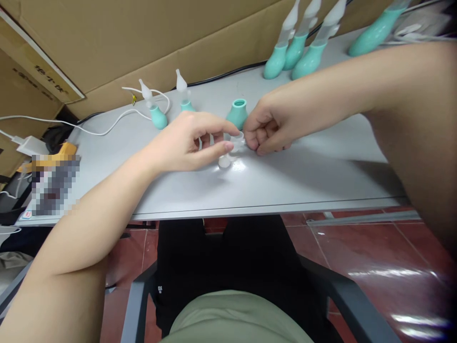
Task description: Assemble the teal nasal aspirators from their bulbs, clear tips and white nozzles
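Observation:
My left hand (pixel 189 140) and my right hand (pixel 266 126) meet over the middle of the grey table (pixel 321 176). Both pinch a small clear plastic piece (pixel 236 141) between their fingertips. A second clear piece (pixel 224 162) lies on the table just under my left fingers. Right behind the hands stands a teal rubber bulb (pixel 237 113) with an open mouth.
Two small teal bulbs with white tips (pixel 157 114) stand at the back left by a white cable (pixel 107 126). Several assembled teal bulbs with long clear nozzles (pixel 296 47) stand at the back right. Cardboard boxes (pixel 143 43) wall off the rear. A white charger (pixel 30 145) sits far left.

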Action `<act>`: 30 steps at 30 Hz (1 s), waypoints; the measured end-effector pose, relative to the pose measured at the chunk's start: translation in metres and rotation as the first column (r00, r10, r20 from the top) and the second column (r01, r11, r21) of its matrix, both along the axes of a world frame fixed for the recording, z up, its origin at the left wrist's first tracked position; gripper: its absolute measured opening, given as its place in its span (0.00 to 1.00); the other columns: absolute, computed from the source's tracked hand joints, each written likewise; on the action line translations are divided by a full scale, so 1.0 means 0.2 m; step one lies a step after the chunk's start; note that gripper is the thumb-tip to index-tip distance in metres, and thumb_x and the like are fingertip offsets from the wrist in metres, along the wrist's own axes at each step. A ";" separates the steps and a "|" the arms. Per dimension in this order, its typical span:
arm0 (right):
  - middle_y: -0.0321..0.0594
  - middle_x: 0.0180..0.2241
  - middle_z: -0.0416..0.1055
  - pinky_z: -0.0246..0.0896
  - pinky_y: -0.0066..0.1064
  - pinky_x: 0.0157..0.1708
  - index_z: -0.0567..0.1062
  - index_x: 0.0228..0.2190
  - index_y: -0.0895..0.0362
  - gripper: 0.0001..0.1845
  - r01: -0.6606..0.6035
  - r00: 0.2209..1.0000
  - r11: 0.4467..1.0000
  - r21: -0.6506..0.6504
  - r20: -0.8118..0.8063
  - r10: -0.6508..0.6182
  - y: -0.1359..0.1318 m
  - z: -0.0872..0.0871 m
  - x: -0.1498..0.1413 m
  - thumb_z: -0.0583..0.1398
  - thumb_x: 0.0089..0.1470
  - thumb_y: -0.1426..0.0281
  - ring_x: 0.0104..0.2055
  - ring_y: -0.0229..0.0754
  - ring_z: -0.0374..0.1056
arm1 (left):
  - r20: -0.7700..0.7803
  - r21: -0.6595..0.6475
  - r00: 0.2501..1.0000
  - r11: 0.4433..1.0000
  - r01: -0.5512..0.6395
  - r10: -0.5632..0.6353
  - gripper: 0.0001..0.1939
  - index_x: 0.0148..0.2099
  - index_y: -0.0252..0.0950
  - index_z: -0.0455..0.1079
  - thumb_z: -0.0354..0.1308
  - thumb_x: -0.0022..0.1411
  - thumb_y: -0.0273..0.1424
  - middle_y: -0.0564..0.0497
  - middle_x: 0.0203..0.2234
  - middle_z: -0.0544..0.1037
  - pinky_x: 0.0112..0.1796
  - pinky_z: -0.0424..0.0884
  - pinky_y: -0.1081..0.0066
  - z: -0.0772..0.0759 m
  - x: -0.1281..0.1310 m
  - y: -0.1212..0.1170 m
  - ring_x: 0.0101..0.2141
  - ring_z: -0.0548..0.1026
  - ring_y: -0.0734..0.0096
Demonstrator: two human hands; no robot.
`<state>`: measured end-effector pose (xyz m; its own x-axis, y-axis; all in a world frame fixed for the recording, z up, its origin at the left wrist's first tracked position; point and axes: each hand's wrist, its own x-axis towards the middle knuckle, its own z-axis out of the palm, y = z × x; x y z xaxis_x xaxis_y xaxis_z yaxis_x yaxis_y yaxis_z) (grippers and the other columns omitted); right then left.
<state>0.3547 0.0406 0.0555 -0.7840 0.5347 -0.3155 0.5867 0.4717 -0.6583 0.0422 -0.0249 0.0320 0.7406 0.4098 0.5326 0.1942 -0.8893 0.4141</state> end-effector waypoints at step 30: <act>0.34 0.33 0.89 0.79 0.14 0.34 0.93 0.35 0.55 0.19 0.294 0.744 0.954 0.057 -0.640 -0.191 -0.21 0.12 -0.12 0.75 0.63 0.93 0.33 0.32 0.86 | 0.146 0.075 0.952 0.956 -0.283 0.271 0.09 0.47 0.41 0.85 0.70 0.83 0.38 0.45 0.43 0.91 0.36 0.84 0.67 -0.09 0.01 0.12 0.36 0.86 0.66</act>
